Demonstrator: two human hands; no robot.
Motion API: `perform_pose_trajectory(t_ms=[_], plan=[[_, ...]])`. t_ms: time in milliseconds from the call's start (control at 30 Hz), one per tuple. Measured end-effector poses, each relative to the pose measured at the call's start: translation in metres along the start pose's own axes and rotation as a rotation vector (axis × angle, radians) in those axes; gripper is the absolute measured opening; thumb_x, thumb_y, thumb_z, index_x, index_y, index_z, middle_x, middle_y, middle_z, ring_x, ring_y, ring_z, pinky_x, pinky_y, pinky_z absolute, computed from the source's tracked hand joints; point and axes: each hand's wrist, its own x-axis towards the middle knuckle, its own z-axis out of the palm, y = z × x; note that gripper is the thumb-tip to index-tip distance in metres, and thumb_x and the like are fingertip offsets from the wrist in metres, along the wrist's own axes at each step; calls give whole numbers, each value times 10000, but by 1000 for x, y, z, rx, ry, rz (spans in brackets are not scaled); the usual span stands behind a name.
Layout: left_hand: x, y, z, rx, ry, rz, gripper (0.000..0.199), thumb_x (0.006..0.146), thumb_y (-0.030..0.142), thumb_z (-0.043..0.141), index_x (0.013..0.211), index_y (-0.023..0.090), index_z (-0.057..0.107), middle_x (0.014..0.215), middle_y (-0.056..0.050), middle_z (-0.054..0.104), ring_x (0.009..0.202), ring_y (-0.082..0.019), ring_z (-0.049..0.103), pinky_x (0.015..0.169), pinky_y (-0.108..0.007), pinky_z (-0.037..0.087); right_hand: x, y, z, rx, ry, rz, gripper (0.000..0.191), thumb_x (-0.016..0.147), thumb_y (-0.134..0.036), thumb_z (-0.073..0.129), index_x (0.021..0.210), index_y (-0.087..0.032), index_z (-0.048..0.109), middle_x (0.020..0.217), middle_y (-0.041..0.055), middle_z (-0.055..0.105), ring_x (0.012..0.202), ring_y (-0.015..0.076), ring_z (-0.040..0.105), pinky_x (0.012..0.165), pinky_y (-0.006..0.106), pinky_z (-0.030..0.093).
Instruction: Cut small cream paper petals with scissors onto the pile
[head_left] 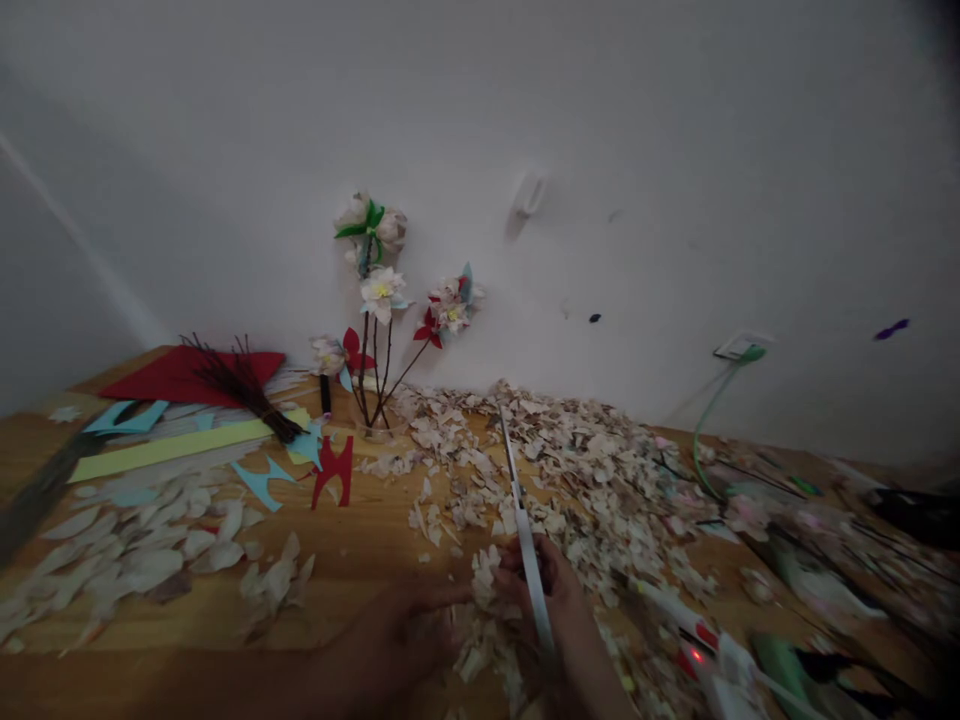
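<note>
My right hand [547, 585] is closed round a long stem wrapped partly in white [531, 570], which points up and away over the petals. Beside its fingertips is a pale petal cluster [486, 578]. My left hand [420, 625], blurred and dark, reaches in from the left with one finger stretched toward that cluster; whether it touches is unclear. Dried pale petals [577, 450] lie heaped around and beyond the hands.
Paper flowers [382, 290] on stems stand in a clear holder by the wall. Dark twigs [247, 385], red paper [142, 375] and cut paper pieces lie left. A glue gun [705, 640] with a red light lies right, near a green cord [697, 440].
</note>
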Motion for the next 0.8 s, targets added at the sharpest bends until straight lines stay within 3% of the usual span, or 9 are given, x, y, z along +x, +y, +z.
perform_pose_trajectory(t_ms=[133,267,367,433,500,600,667,733,800], plan=[[11,4,-6,141,23,93,330,803,332,518,1095,210,612,1135,-85,670,1061,-227,607,945,-374,470,2,-8,-12,-132,-46,25,314,476,-258,762,728,-225,576,629,-34,626,632,199,586,606,286,470],[30,17,-15,489,132,180,403,800,196,484,1197,168,549,1323,-122,535,1254,-242,446,1067,-415,338,10,-6,-32,-323,19,13,300,525,-335,684,774,-199,583,713,24,665,738,272,606,720,369,464],[33,25,-12,662,-41,87,538,789,239,529,1299,86,454,1412,-201,408,1329,-325,319,1079,-495,284,17,-1,-48,-287,116,20,410,545,-397,677,883,-193,565,839,69,698,809,289,612,759,384,457],[30,27,-5,659,-207,156,528,764,286,587,1258,116,506,1359,-193,481,1284,-342,391,1075,-518,272,20,1,-57,-245,157,8,437,550,-426,687,896,-196,555,844,77,707,804,282,622,754,370,465],[29,28,2,601,-295,287,418,766,314,606,1172,217,577,1230,-104,615,1173,-295,525,1086,-522,243,22,0,-61,-230,164,-6,409,541,-428,699,851,-202,556,804,76,712,776,279,634,725,355,475],[44,30,2,579,-170,346,382,806,297,553,1181,227,562,1245,-72,605,1182,-251,513,1082,-460,284,23,0,-62,-260,194,5,382,525,-423,694,815,-212,561,796,78,720,754,289,645,697,361,482],[58,28,-3,690,-97,310,467,820,283,514,1271,164,491,1420,-129,425,1331,-287,321,1100,-465,235,24,0,-61,-284,223,10,413,523,-437,675,849,-212,559,830,87,722,788,300,646,721,373,481],[68,23,-7,761,-101,238,558,799,346,542,1308,134,453,1444,-170,370,1356,-326,257,1101,-514,192,25,0,-59,-338,221,5,422,529,-459,643,860,-215,551,835,90,715,815,307,642,734,378,476],[67,19,-7,776,-116,214,565,785,402,558,1279,137,492,1403,-189,426,1323,-347,321,1081,-543,211,24,0,-58,-413,228,-10,380,550,-479,587,828,-225,539,778,81,701,779,306,639,706,380,471]])
